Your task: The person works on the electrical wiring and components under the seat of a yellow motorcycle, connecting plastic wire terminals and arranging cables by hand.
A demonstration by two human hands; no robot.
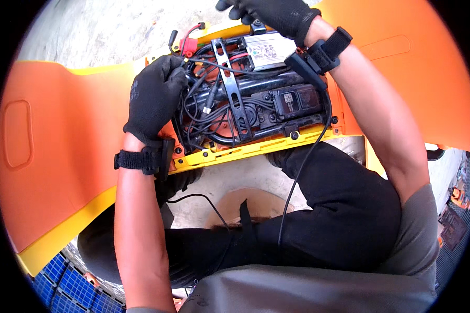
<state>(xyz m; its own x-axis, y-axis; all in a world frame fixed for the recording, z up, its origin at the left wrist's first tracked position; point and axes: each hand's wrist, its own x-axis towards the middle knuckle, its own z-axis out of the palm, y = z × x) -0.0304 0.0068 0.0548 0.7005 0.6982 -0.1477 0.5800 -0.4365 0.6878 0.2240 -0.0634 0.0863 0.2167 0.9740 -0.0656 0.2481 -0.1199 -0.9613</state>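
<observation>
My left hand (156,94), in a black glove, is closed at the left side of an open bay in an orange and yellow body. Its fingertips pinch a thin black cable (220,66) by a small yellow connector. Beyond them a red connector piece (190,47) and loose plug ends stick up. My right hand (274,15), also gloved, is raised over the far side, above a silver box (269,50) with a white label. Its fingers are apart and hold nothing visible; the picture's top edge cuts part of them off.
A slotted black metal strap (231,88) crosses the bay over tangled wires and black tubes. A black module (298,101) sits at right. Orange panels (62,146) flank the bay, with a yellow rail (250,148) in front. Thin cables run from my wrist devices toward my lap.
</observation>
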